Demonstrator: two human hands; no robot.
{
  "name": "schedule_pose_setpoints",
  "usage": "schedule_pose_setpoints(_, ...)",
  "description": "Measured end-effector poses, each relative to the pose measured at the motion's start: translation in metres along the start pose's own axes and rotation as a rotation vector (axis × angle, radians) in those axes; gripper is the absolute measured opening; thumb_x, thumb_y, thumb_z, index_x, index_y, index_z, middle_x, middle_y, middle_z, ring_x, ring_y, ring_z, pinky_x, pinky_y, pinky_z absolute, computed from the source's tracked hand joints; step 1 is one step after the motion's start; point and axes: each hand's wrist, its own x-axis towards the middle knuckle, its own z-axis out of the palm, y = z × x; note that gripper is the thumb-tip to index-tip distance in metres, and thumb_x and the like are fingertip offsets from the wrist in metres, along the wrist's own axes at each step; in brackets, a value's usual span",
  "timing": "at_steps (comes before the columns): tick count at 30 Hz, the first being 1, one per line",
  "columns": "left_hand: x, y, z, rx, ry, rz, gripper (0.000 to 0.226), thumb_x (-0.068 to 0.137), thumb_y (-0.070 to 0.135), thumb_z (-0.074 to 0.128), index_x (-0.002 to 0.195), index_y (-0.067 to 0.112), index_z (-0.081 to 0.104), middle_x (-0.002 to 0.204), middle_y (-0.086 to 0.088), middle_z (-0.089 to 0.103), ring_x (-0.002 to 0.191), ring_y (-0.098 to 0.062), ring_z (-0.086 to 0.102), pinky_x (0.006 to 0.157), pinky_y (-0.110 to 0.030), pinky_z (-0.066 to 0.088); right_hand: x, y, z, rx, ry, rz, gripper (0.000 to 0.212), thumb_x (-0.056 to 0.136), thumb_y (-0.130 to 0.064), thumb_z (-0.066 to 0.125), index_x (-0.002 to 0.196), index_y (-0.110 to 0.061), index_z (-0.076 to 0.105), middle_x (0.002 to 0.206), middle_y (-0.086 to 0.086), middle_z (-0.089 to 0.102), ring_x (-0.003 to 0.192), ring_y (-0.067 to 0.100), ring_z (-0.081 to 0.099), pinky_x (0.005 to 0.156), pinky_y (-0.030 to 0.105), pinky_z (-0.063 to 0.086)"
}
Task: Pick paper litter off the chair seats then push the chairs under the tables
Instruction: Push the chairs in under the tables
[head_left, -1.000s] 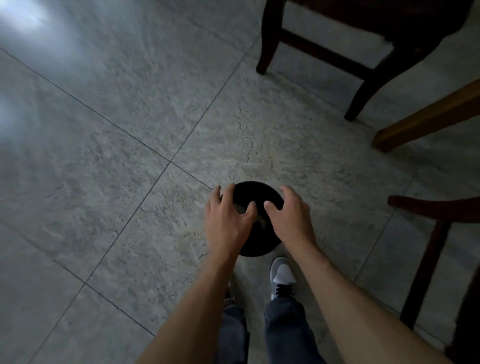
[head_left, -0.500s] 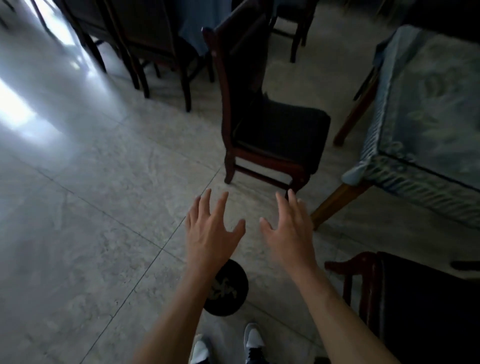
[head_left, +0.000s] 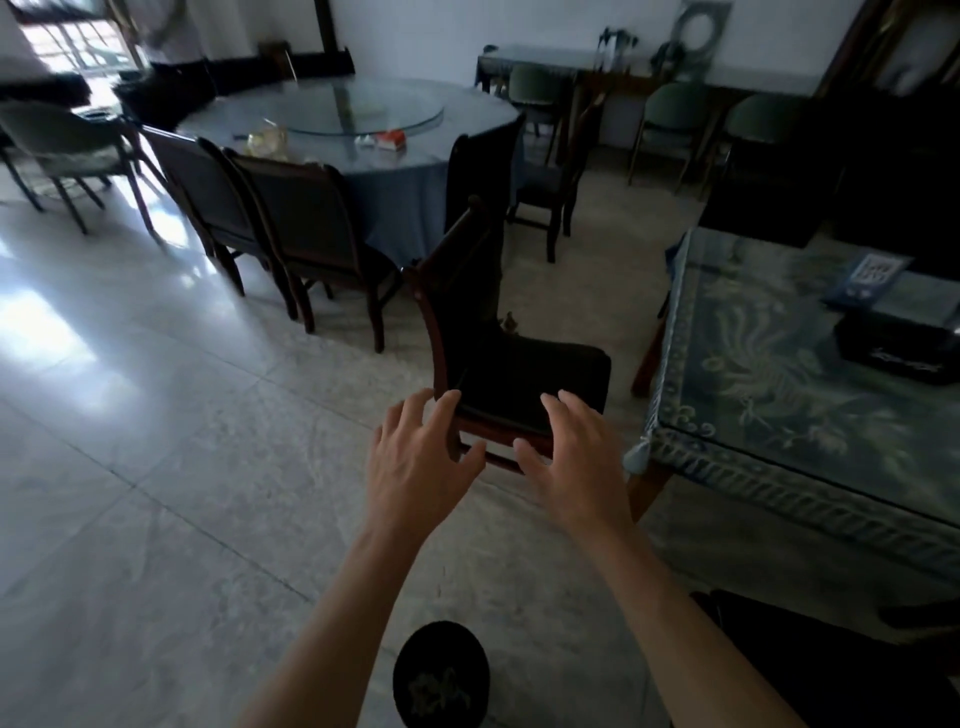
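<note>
A dark wooden chair (head_left: 519, 364) with a black seat stands pulled out, left of the table with a patterned blue cloth (head_left: 779, 374). I see no paper on its seat. My left hand (head_left: 415, 462) and my right hand (head_left: 576, 462) are both held out in front of me, fingers spread and empty, short of the chair's near edge. On the floor at my feet sits a round black bin (head_left: 441, 675) with crumpled paper in it.
A round table (head_left: 426, 182) with a glass turntable stands behind, with several dark chairs (head_left: 311, 234) around it. Another dark chair seat (head_left: 831, 665) is at the lower right. Green chairs (head_left: 670, 119) line the far wall. Open tiled floor lies to the left.
My hands have left the black bin on the floor and risen, open. My view has lifted from the floor to the room and the pulled-out chair.
</note>
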Motion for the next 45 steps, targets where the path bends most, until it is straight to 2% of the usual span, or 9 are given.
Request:
schedule_pose_setpoints(8,0.018,0.010,-0.001,0.049,0.001,0.007,0.058,0.084,0.058,0.060,0.133,0.027,0.054,0.137,-0.003,0.056,0.126,-0.025,0.051,0.101,-0.043,0.042,0.034,0.006,-0.009,-0.027,0.059,-0.063,0.052,0.093,-0.045,0.056,0.134,-0.014,0.057,0.140,0.009,0.055,0.132,0.026,0.046,0.106,0.048,0.043)
schedule_pose_setpoints(17,0.036,-0.020,0.014,-0.028,-0.049,-0.045,0.059,0.086,0.056,0.058,0.137,0.027,0.052,0.136,0.001,0.057,0.128,-0.021,0.049,0.105,-0.040,0.037,0.057,-0.008,0.024,-0.029,0.045,-0.075,0.044,0.090,-0.036,0.064,0.124,-0.009,0.066,0.128,0.010,0.063,0.121,0.029,0.055,0.097,0.046,0.050)
schedule_pose_setpoints(24,0.081,-0.102,0.009,-0.079,-0.083,0.019,0.057,0.087,0.055,0.060,0.136,0.027,0.052,0.135,0.003,0.057,0.125,-0.021,0.050,0.103,-0.041,0.039,0.085,-0.075,0.075,-0.052,0.019,-0.002,0.048,0.095,-0.040,0.057,0.134,-0.013,0.058,0.138,0.005,0.056,0.131,0.023,0.047,0.104,0.043,0.045)
schedule_pose_setpoints(34,0.136,-0.271,-0.024,-0.147,-0.159,0.094,0.056,0.088,0.059,0.054,0.133,0.026,0.054,0.130,0.003,0.061,0.117,-0.021,0.056,0.096,-0.040,0.046,0.124,-0.226,0.154,-0.041,0.040,0.130,0.046,0.095,-0.038,0.058,0.134,-0.013,0.059,0.134,0.004,0.059,0.121,0.022,0.055,0.101,0.042,0.046)
schedule_pose_setpoints(39,0.174,-0.312,-0.035,-0.146,-0.148,0.122,0.051,0.088,0.055,0.058,0.131,0.027,0.055,0.126,0.003,0.064,0.113,-0.021,0.060,0.094,-0.039,0.046,0.155,-0.271,0.176,-0.077,0.050,0.099,0.042,0.093,-0.038,0.060,0.128,-0.015,0.061,0.127,0.003,0.062,0.112,0.021,0.059,0.096,0.042,0.048)
schedule_pose_setpoints(45,0.227,-0.348,-0.028,-0.158,-0.149,0.169,0.049,0.088,0.054,0.058,0.129,0.026,0.057,0.123,0.002,0.065,0.112,-0.020,0.060,0.095,-0.039,0.046,0.207,-0.292,0.201,-0.091,0.082,0.114,0.039,0.092,-0.037,0.062,0.123,-0.014,0.064,0.119,0.003,0.066,0.104,0.021,0.062,0.094,0.041,0.048)
